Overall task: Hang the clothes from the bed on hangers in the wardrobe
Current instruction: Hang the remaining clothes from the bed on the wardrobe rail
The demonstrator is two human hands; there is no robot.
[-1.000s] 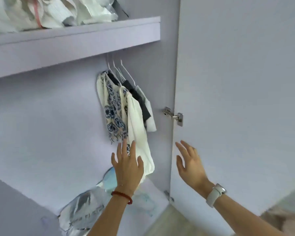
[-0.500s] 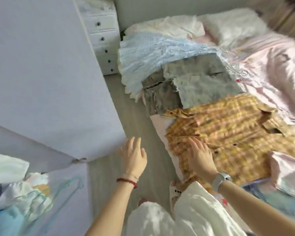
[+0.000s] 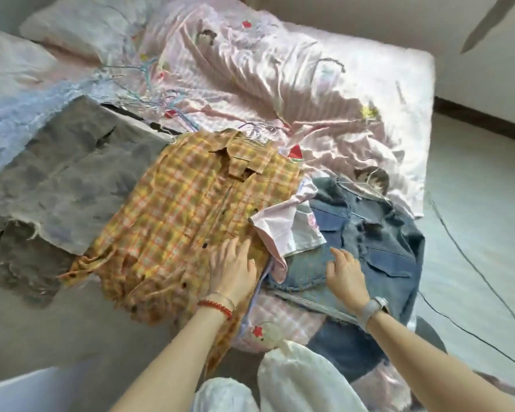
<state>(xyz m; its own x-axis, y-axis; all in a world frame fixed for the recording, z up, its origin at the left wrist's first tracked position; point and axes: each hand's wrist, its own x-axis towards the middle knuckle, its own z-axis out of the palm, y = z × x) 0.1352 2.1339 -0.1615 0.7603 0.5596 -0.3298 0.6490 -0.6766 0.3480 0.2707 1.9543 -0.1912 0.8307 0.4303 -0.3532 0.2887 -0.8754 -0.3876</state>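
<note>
You are looking at a bright, daylit scene with soft shadows lying in the folds of the pink bedsheet (image 3: 250, 69). The sheen there is glaring nearly white. Motion blur is smearing the whole frame, and the wide lens is bending the edges, stretching the floor (image 3: 473, 203).

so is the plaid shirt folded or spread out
Spread out: the plaid shirt lies flat on the bed, collar up, left hand on it.

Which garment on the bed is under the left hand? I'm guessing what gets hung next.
The yellow plaid shirt: the left hand rests on its hem. The right hand touches the denim jacket instead.
</note>
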